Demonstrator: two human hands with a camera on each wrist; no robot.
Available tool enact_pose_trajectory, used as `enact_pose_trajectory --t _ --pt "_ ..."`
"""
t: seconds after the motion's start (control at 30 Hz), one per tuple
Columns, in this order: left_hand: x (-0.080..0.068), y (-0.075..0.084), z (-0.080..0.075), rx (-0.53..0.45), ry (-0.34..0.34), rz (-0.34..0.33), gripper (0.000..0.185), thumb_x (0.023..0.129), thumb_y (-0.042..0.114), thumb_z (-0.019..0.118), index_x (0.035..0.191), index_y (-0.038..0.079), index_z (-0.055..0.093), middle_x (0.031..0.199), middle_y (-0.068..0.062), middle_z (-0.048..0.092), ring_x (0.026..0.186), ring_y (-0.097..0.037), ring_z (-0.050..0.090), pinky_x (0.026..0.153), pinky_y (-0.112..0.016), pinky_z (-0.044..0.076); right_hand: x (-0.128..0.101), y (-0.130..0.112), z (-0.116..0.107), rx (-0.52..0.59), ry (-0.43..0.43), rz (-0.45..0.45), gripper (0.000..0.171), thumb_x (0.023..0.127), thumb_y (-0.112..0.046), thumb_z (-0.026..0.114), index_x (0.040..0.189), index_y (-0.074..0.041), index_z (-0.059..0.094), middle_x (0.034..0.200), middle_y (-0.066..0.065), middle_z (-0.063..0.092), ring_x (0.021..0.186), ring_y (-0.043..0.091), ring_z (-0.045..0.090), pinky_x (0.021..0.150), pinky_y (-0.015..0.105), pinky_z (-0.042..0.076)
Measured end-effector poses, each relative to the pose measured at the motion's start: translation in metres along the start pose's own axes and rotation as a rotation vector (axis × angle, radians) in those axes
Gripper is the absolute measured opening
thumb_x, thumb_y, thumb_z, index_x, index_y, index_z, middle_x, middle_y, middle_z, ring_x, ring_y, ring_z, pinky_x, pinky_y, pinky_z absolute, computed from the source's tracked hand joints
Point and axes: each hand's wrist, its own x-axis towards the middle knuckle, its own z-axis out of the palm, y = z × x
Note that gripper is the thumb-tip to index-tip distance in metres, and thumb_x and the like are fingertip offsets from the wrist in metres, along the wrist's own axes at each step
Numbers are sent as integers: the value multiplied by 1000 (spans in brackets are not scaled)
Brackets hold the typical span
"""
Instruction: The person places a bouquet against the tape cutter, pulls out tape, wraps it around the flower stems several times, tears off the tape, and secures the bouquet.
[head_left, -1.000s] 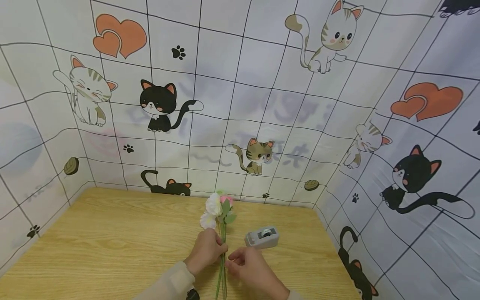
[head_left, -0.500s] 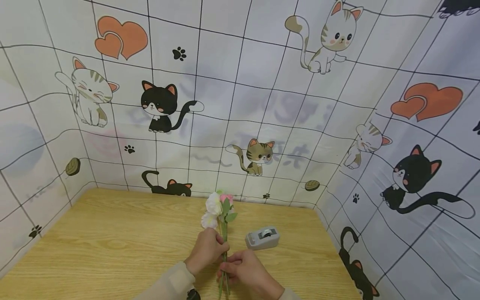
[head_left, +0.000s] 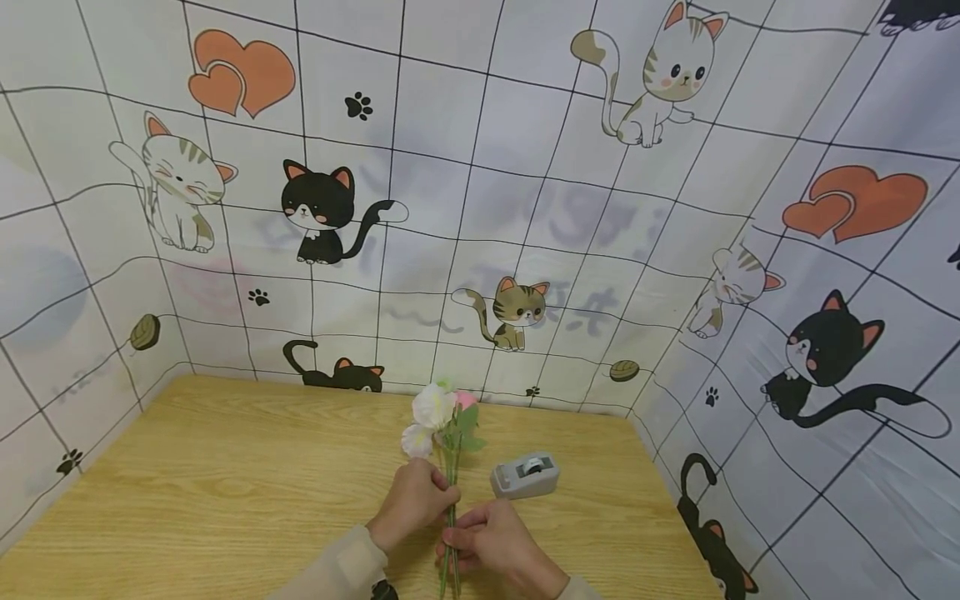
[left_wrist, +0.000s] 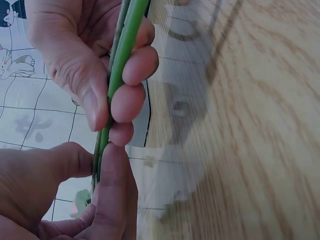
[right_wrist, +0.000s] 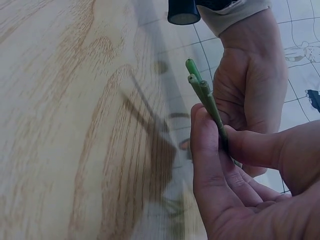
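A small bunch of artificial flowers, with white blooms (head_left: 433,407), a pink bloom (head_left: 466,400) and green leaves, is held above the wooden table. My left hand (head_left: 416,497) pinches the green stems (left_wrist: 120,65) below the blooms, between thumb and fingers. Lower down, my right hand (head_left: 497,537) pinches the same stems, thumb on one side and fingers on the other. In the right wrist view, three cut stem ends (right_wrist: 200,87) stick out past the right hand (right_wrist: 235,190), and the left hand (right_wrist: 252,85) is behind.
A grey tape dispenser (head_left: 525,476) with a roll stands on the wooden table (head_left: 262,483), just right of the flowers. A cat-patterned sheet (head_left: 420,208) hangs behind the table and along both sides. A dark wrist camera (right_wrist: 183,12) sits by the left cuff.
My right hand has moved left onto the lower stems and now pinches them. The pink bloom and leaves have turned and shifted slightly right. My left hand keeps its pinch.
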Motion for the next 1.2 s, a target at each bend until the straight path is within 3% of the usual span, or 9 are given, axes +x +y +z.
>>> enact_pose_trajectory --t 0.13,0.27,0.43,0.6,0.8,1.03,1.2 --pt "-1 0 -3 -62 -26 -21 28 105 17 85 80 7 75 68 -2 75 58 -15 78 50 -17 55 0 0 0 4 9 -5 15 107 -3 82 110 11 84 99 20 90 78 14 85 74 31 75" --pt "-1 -2 -5 -127 -48 -50 43 115 31 77 81 5 77 70 -7 78 58 -16 79 50 -19 56 -1 1 -1 15 15 -1 15 107 -2 83 111 12 83 98 20 89 78 15 86 73 31 74" --pt "1 -8 -7 -213 -69 -67 49 121 31 67 86 0 79 77 -11 81 63 -16 80 59 -31 70 0 1 -2 37 21 19 15 106 -1 84 112 12 82 98 22 89 82 20 88 74 33 75" --pt "3 -14 -8 -219 -62 -69 43 121 27 68 93 -3 81 79 -13 83 64 -18 82 62 -34 72 -1 0 -3 41 13 23 17 106 -2 85 113 12 82 98 22 89 85 22 89 74 34 75" --pt "6 -13 -7 -171 -11 -37 30 117 23 74 99 -2 78 72 -16 80 56 -18 77 53 -24 58 -2 0 -2 40 15 26 15 105 -3 86 112 11 82 94 20 89 86 26 90 75 36 76" --pt "5 -4 -8 -241 16 -37 24 114 10 77 96 -5 83 83 -19 83 70 -25 85 67 -41 75 -4 -4 -1 34 27 31 12 104 1 85 110 10 81 92 20 88 85 26 90 73 35 75" --pt "11 -8 -6 -300 2 -78 24 115 9 74 101 -8 84 86 -18 84 75 -26 86 71 -40 76 -4 -4 -1 21 35 26 12 104 3 84 111 12 81 93 23 88 85 27 90 71 34 75"
